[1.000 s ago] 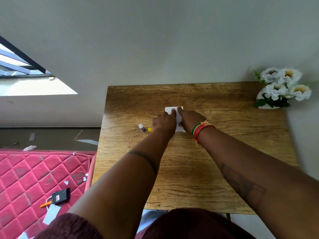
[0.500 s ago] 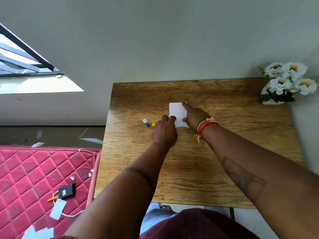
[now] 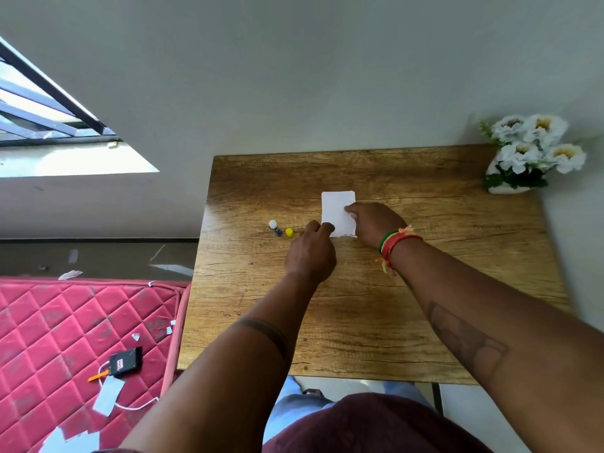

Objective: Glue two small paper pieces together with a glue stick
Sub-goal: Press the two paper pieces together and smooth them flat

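Observation:
A white paper piece (image 3: pixel 336 210) lies flat on the wooden table (image 3: pixel 359 322); I see only one sheet, so a second piece under it cannot be told apart. My right hand (image 3: pixel 376 223) presses fingertips on the paper's right edge. My left hand (image 3: pixel 312 253) rests with its fingertips at the paper's lower left corner, fingers curled, holding nothing that I can see. A small glue stick (image 3: pixel 274 227) with a white end lies on the table left of the paper, and its yellow cap (image 3: pixel 289 232) sits beside it, just left of my left hand.
A white pot of white flowers (image 3: pixel 529 155) stands at the table's back right corner against the wall. Left of the table lies a red quilted mattress (image 3: pixel 65 338) with a black device (image 3: pixel 124 361), a cable and paper scraps on it.
My left hand has slid back off the paper toward its lower left corner, uncovering most of the sheet. My right hand stays on the paper's right side. The view shifted slightly.

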`<move>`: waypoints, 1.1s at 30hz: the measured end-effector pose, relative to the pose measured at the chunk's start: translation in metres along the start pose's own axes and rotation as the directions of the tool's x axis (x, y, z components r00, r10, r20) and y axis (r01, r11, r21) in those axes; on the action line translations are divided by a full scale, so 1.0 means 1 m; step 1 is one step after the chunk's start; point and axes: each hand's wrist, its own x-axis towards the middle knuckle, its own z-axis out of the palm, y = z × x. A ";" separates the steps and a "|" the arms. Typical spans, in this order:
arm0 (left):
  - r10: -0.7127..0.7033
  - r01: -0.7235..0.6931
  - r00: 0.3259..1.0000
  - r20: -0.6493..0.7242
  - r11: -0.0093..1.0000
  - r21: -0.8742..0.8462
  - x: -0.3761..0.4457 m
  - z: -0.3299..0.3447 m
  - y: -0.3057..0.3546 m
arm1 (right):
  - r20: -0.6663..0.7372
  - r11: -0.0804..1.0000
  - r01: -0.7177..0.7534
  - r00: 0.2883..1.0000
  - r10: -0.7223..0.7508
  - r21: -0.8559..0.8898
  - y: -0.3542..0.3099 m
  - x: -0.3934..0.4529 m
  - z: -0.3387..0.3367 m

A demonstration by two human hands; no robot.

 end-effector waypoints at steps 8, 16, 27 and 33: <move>-0.010 0.009 1.000 -0.018 0.999 -0.038 -0.004 -0.005 0.012 | -0.025 0.972 -0.100 0.994 0.108 0.215 0.001 -0.010 -0.014; -0.011 0.011 1.000 0.002 0.998 -0.063 -0.010 -0.010 0.017 | -0.155 0.943 -0.119 0.972 0.174 0.311 0.002 -0.025 -0.014; 0.004 -0.008 0.999 -0.032 0.992 -0.125 -0.007 -0.016 0.023 | -0.195 0.915 -0.083 0.966 0.172 0.396 -0.006 -0.043 -0.008; 0.000 -0.004 0.999 -0.044 0.996 -0.094 -0.002 -0.023 0.023 | -0.183 0.933 -0.070 0.973 0.142 0.352 -0.008 -0.048 -0.013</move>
